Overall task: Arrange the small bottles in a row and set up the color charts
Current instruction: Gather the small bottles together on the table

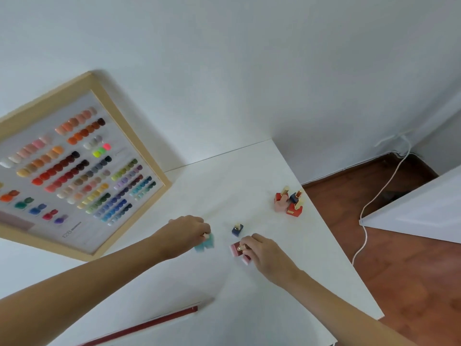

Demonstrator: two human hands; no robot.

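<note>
My left hand (pixel 186 233) grips the caps of two teal bottles (pixel 205 243) on the white table (pixel 224 191). My right hand (pixel 263 253) holds the caps of two pink-red bottles (pixel 237 250) close by. A dark blue bottle (pixel 237 229) stands alone between and just beyond my hands. A cluster of several red, pink and blue bottles (pixel 289 202) stands near the table's right edge. A wooden-framed color chart (pixel 72 168) with rows of nail swatches leans against the wall at the left.
A flat board with a dark red edge (pixel 154 325) lies at the table's near side. The table's right edge (pixel 341 248) drops to a brown wooden floor (pixel 404 270), where a white cable (pixel 364 221) runs from the wall.
</note>
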